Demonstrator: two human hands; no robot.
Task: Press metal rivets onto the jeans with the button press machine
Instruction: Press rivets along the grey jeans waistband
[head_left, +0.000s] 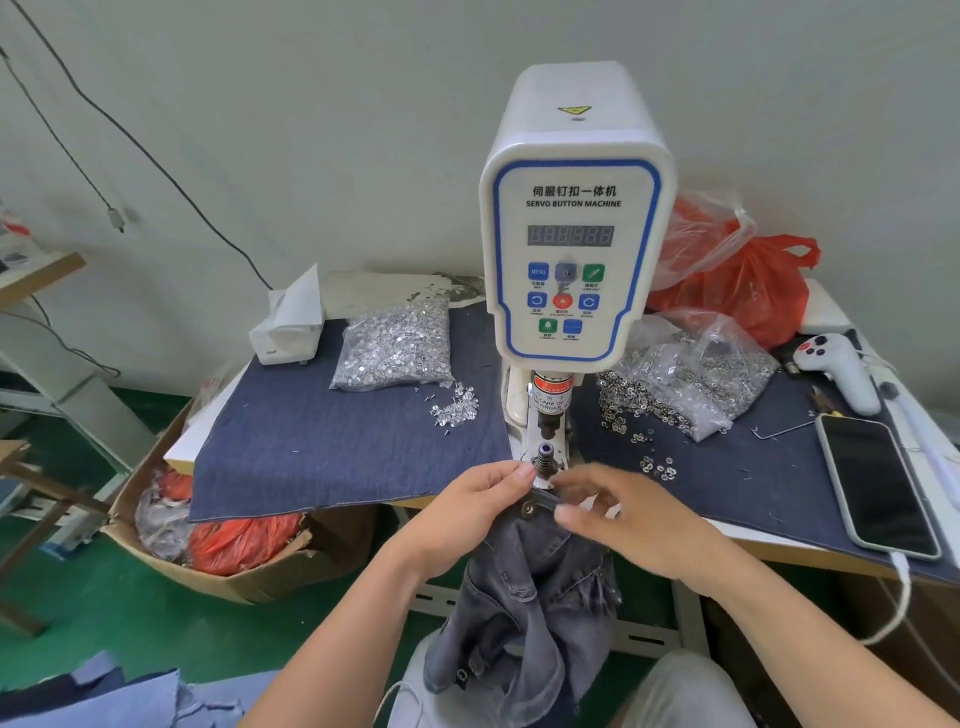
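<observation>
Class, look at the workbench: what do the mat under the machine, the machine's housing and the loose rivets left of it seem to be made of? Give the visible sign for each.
Mat: likely denim, dark blue, matte, with a woven grain and cut edges.
Housing: probably moulded plastic, white, smooth, with rounded corners and a soft sheen.
Rivets: likely metal, silvery, with bright glints.

light: bright, even, diffuse | shadows: soft, faint beneath the table (769, 551) edge | glare: mild sheen on phone (878, 483) screen | blur: right hand (618, 514) motion-smeared, overall slightly soft | distortion: wide-angle bowing at edges
</observation>
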